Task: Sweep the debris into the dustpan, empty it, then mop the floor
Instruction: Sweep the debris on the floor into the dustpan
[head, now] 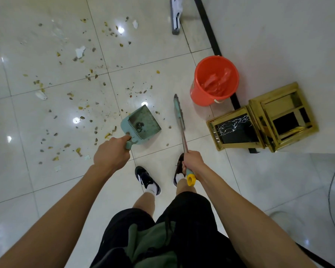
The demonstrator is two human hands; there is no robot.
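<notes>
Barely begun, it seemed: debris lay scattered across the floor, the left hand gripped the near-empty dustpan, the right hand clasped the broom, and the mop (by the wall) waited beyond the bucket.

The person wears loose black shorts with a dark green garment bunched at the waist, black sneakers with white side markings over white socks, and both forearms are bare, no sleeves, watch or gloves showing.
</notes>
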